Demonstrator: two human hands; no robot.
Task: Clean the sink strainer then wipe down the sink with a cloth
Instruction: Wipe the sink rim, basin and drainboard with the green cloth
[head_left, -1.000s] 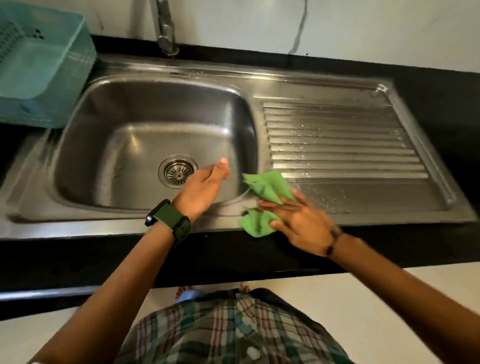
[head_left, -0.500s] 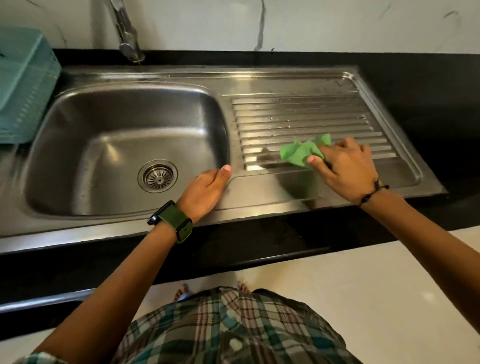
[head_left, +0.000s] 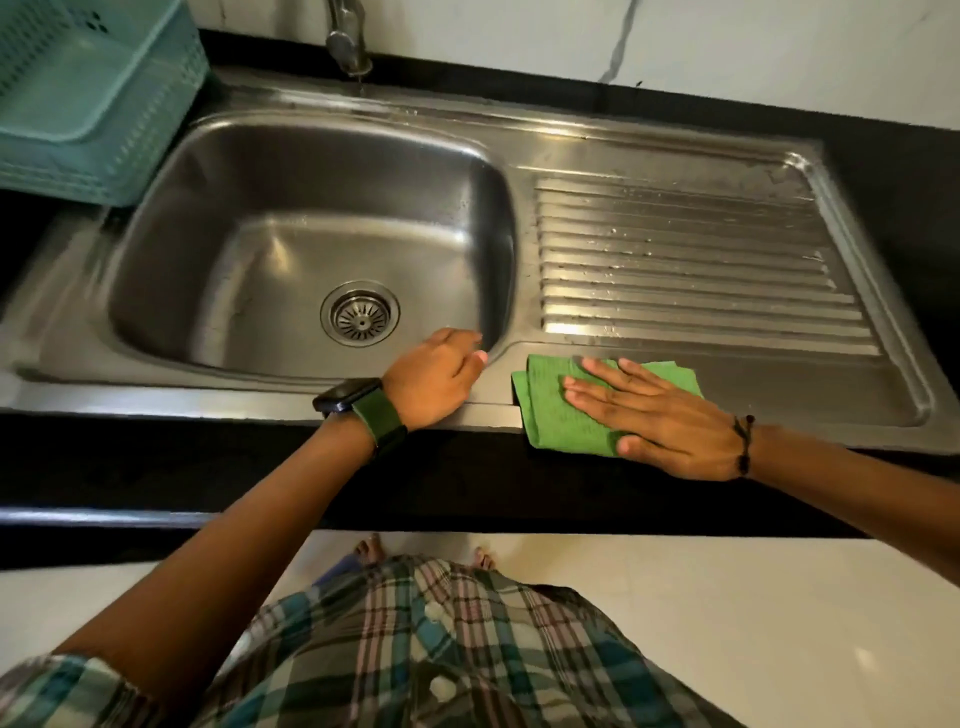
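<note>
Since half a second ago, my right hand (head_left: 660, 415) has carried the green cloth (head_left: 561, 410) off the ridges of the draining board (head_left: 691, 260) and back to the near rim of the sink (head_left: 234, 397), and what was a bunched wad is now spread flat. My fingers lie straight on top, palm pressing the cloth down rather than gripping it. Its near corner hangs over the steel edge onto the black tabletop (head_left: 208, 467). My left hand (head_left: 434, 382) has hardly shifted: it rests on the near rim just left of the cloth, fingers loosely bent over the basin edge, holding nothing.

The strainer (head_left: 360, 313) sits in the drain at the basin floor and looks clean; water beads still dot the ridged board.

I judge the weak point to be that flat, ungripped press. On wet steel the cloth could slide out from under my palm or fold on itself, and a stroke toward me could drag it off the tabletop's edge. Skimming across the ridges may also leave water in the grooves.
</note>
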